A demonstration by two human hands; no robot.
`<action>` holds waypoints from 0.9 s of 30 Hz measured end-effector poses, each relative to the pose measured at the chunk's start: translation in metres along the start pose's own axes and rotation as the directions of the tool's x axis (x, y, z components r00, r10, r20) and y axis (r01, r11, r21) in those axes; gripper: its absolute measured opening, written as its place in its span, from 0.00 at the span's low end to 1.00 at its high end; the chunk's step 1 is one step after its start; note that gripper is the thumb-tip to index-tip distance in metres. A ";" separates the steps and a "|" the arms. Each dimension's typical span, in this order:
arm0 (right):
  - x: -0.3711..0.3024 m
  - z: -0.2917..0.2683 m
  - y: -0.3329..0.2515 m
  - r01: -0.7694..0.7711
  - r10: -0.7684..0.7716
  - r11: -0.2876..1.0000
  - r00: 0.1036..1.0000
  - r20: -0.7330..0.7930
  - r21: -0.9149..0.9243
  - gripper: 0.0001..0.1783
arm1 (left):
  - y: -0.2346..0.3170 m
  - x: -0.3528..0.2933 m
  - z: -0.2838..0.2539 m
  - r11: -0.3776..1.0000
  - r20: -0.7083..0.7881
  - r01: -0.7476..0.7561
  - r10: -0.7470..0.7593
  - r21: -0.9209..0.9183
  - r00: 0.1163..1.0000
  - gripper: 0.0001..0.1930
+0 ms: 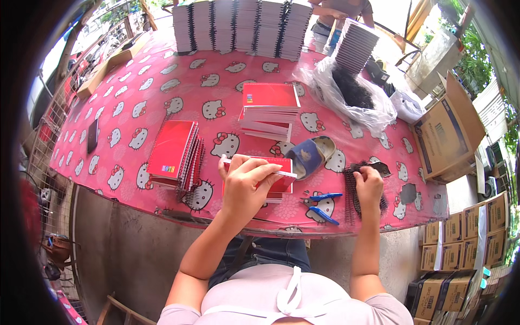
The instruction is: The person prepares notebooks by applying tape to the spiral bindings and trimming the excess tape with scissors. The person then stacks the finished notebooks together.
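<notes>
My left hand point(246, 181) is closed on a red notebook point(284, 163), tilted so that its white page edge faces me. More red-covered notebooks lie flat under this hand, partly hidden by it. My right hand point(369, 184) has its fingers pinched on a pile of black spiral binding coils point(355, 203) near the table's front edge. Between my hands lie blue-handled pliers point(324, 207), their handles spread. Beyond them rests a blue slipper point(307, 157). A stack of spiral-bound red notebooks point(172, 146) sits to the left, and red-covered notebooks without visible coils point(271, 96) are stacked farther off.
Tall stacks of bound notebooks point(241, 27) line the far edge of the pink patterned table point(124, 154). A clear plastic bag point(355, 103) holds more black coils. An open cardboard box point(447, 132) stands at right; a phone point(93, 135) lies left. Another person point(352, 8) stands beyond.
</notes>
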State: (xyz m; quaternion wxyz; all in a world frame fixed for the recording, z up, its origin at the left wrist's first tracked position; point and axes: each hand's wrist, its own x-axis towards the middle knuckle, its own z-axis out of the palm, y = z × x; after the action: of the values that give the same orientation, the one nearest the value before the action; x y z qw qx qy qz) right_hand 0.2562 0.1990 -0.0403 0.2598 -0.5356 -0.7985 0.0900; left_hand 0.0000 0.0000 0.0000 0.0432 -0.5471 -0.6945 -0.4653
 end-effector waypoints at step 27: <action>-0.030 -0.017 -0.139 0.528 -0.634 0.662 0.773 0.022 0.533 0.08 | 0.007 -0.003 0.000 0.999 -0.102 -0.027 0.030 0.033 0.994 0.13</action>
State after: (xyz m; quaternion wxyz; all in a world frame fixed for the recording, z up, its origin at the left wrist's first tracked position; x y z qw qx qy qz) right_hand 0.1615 0.1126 0.0229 0.3197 -0.1528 -0.8985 0.2592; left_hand 0.0064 -0.0030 0.0022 0.0938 -0.5316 -0.6908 -0.4810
